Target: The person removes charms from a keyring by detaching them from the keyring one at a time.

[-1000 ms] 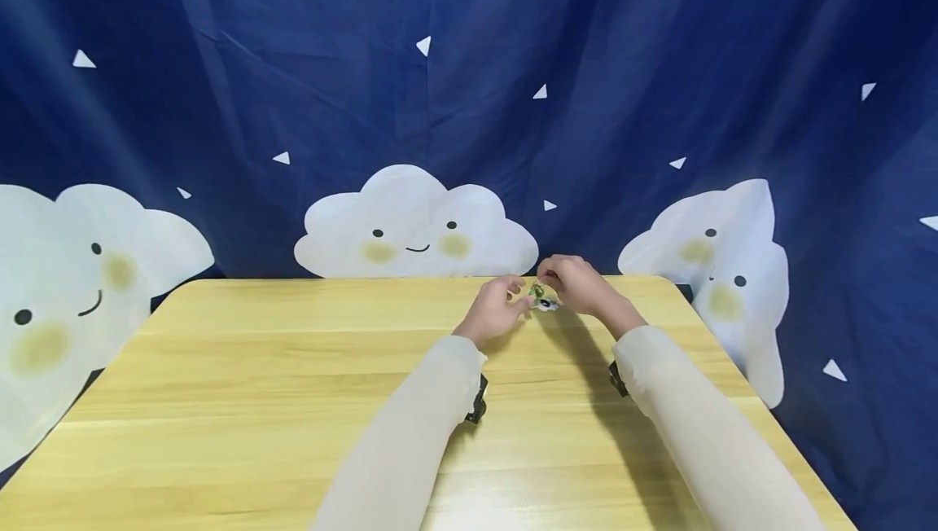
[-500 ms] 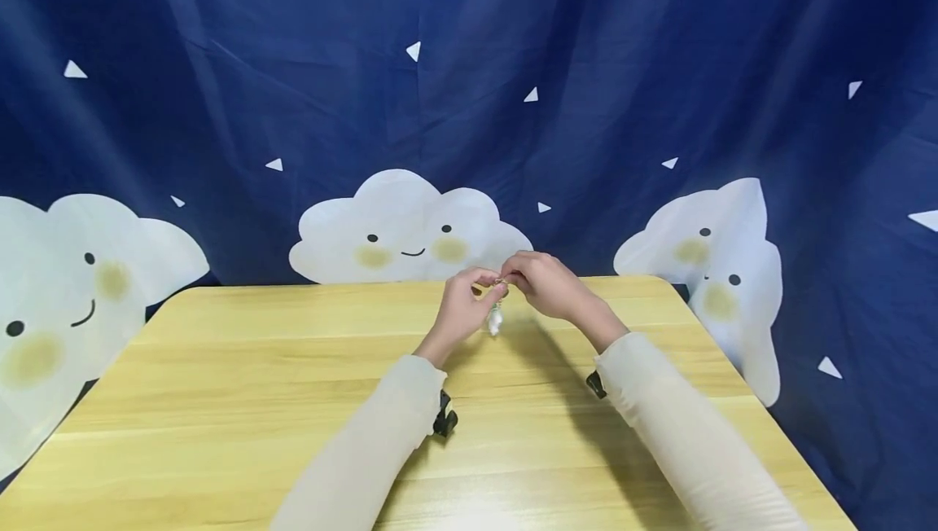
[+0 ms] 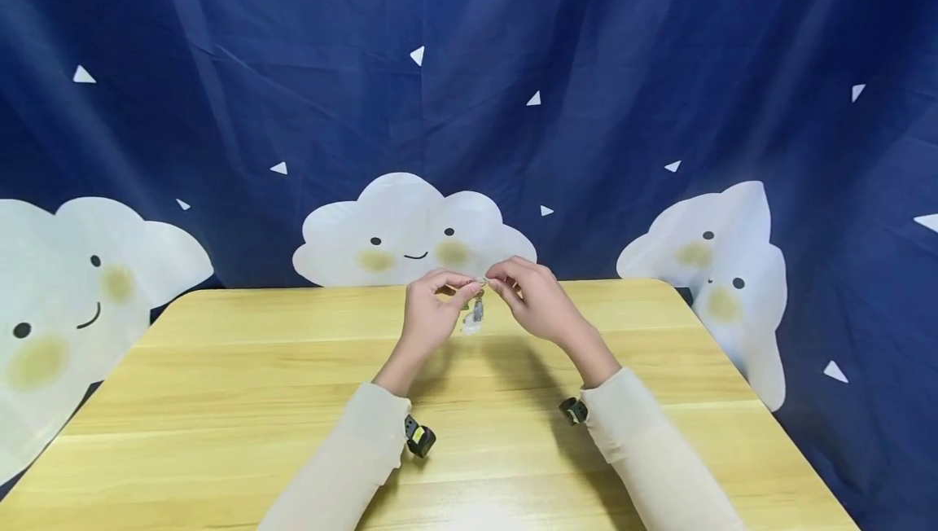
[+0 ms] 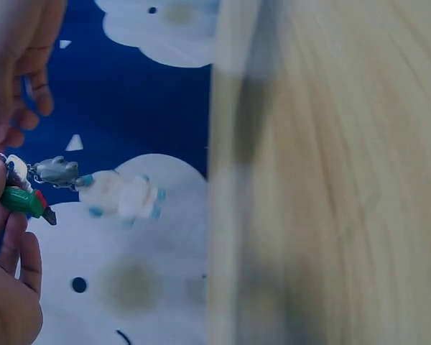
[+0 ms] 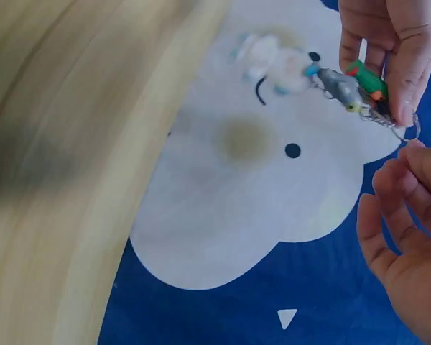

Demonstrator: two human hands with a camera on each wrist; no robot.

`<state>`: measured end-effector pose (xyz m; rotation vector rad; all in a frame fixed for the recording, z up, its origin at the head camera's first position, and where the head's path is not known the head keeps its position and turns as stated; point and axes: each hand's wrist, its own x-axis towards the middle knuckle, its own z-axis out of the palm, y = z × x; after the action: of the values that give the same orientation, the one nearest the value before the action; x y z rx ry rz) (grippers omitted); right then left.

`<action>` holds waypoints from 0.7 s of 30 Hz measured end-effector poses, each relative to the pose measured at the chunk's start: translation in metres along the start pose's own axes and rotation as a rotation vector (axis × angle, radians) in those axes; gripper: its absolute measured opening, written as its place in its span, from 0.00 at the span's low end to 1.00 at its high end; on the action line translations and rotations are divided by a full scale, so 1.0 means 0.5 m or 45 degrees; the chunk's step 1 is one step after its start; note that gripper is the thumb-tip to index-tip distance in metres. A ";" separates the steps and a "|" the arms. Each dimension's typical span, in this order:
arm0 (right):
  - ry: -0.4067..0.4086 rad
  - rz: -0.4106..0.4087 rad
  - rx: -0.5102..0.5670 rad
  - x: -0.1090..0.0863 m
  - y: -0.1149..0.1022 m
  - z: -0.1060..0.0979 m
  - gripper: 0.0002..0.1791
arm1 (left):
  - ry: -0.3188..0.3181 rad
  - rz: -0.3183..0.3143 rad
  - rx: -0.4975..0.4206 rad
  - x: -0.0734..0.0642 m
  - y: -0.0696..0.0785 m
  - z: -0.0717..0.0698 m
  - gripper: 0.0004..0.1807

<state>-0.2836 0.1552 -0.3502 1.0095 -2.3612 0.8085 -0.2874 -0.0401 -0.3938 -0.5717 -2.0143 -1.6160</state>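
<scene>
A keychain hangs between my two hands above the far part of the table. My left hand (image 3: 428, 309) pinches it near its metal ring (image 5: 414, 128) between thumb and fingers. My right hand (image 3: 538, 303) pinches the other side of that ring with its fingertips. From the ring hang a grey charm (image 4: 57, 171) shaped like a small animal, a green charm (image 4: 20, 202) with red and dark parts, and a white figure (image 4: 122, 195) with light blue limbs, blurred. In the head view the charms (image 3: 475, 315) dangle just below my fingertips.
The wooden table (image 3: 293, 417) spreads under both forearms, its far edge just behind the hands. A dark blue curtain (image 3: 469, 107) with white smiling clouds hangs behind it. Black wrist cameras (image 3: 421, 438) sit at both cuffs.
Both hands have moved left with the keychain, lifting it so its charms hang down. My right fingertips have come onto the ring opposite the left hand.
</scene>
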 end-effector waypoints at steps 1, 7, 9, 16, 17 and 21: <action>0.007 0.012 0.016 -0.002 -0.004 0.001 0.05 | 0.007 -0.001 -0.013 0.000 0.005 -0.005 0.03; 0.025 0.039 0.096 -0.004 -0.035 0.001 0.06 | 0.031 -0.007 -0.069 -0.002 0.037 -0.024 0.04; 0.050 0.010 0.085 -0.004 -0.046 -0.001 0.06 | 0.026 -0.005 -0.079 -0.003 0.047 -0.027 0.04; 0.123 -0.089 0.066 0.000 -0.071 0.002 0.05 | -0.010 -0.016 -0.108 -0.010 0.066 -0.048 0.04; 0.124 -0.094 0.065 0.000 -0.072 0.003 0.05 | -0.027 -0.020 -0.098 -0.011 0.066 -0.051 0.04; 0.125 -0.115 0.020 0.000 -0.076 0.005 0.06 | -0.098 -0.026 -0.046 -0.012 0.070 -0.064 0.06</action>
<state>-0.2552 0.1323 -0.3394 1.0512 -2.2136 0.8247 -0.2578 -0.0643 -0.3650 -0.6380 -2.0561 -1.6688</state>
